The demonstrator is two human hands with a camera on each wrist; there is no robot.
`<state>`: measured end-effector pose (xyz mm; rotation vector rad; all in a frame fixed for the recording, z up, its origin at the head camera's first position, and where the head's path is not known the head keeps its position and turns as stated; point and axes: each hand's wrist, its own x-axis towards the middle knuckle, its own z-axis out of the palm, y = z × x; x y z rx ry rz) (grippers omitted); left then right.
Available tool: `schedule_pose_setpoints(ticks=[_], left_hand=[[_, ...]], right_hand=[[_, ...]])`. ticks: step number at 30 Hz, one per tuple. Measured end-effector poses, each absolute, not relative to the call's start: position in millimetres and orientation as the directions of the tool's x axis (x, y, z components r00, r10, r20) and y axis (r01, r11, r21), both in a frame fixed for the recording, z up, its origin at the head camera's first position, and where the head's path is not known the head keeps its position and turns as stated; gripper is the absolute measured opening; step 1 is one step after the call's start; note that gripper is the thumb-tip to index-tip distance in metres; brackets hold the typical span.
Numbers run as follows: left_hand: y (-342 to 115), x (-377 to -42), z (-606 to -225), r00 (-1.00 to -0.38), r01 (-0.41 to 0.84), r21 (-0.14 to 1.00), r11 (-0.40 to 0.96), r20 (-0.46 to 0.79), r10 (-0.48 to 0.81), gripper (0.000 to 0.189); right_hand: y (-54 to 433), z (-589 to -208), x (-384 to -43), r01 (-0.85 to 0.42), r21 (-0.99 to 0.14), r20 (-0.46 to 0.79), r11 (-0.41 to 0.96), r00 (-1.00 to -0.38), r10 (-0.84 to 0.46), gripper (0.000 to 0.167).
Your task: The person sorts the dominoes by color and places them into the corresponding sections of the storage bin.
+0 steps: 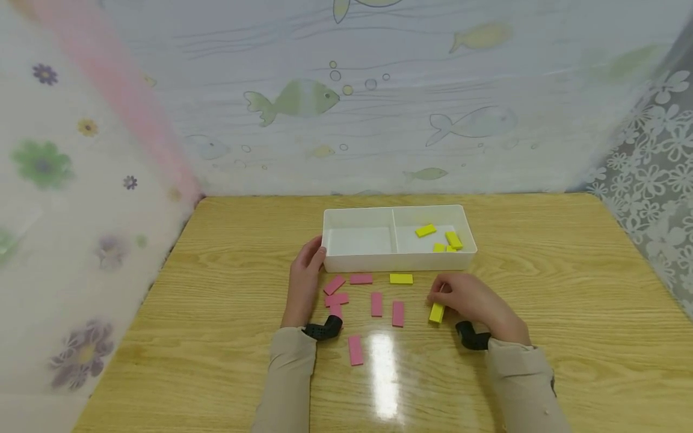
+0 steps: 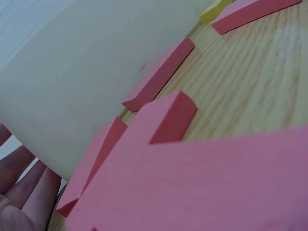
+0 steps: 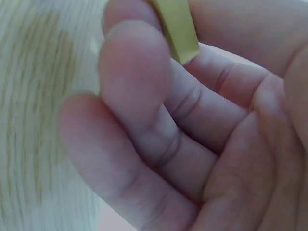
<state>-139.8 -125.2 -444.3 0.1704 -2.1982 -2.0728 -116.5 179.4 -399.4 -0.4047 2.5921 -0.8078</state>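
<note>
At the left end of a white two-compartment box [image 1: 397, 262], my left hand [image 1: 305, 270] touches the outer wall, thumb near the front corner. Its fingers [image 2: 41, 190] lie beside the box in the left wrist view. My right hand [image 1: 468, 297] is in front of the box's right end and pinches a yellow block [image 1: 436, 313] between thumb and fingertips. In the right wrist view the yellow block [image 3: 179, 31] shows at the fingertips, partly hidden. Several yellow blocks [image 1: 426, 231] lie in the right compartment; the left compartment holds none.
Several pink blocks [image 1: 376, 304] lie on the wooden table [image 1: 243, 288] between my arms, some overlapping near my left wrist. One yellow block [image 1: 401, 279] lies close to the box's front wall. A patterned curtain [image 1: 379, 144] hangs behind the table.
</note>
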Motion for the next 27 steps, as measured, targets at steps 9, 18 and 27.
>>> schedule_pose_setpoints(ticks=[9,18,27], left_hand=[[-125.2,-140.0,-445.0,-0.988,-0.005,0.999,0.052,0.003,-0.157,0.044],[-124.7,-140.0,-444.9,-0.987,0.000,0.999,0.051,0.008,-0.158,0.041],[-124.9,-139.7,-445.1,-0.987,-0.008,0.999,0.053,0.001,-0.163,0.042]], right_hand=[[181.2,-400.6,-117.9,-0.138,-0.643,-0.262,0.754,-0.884,-0.386,0.019],[182.5,-400.6,-120.8,-0.117,-0.730,-0.208,0.674,-0.901,-0.382,0.020],[181.7,-402.2,-122.0,-0.060,-0.813,-0.206,0.579,-0.901,-0.383,0.025]])
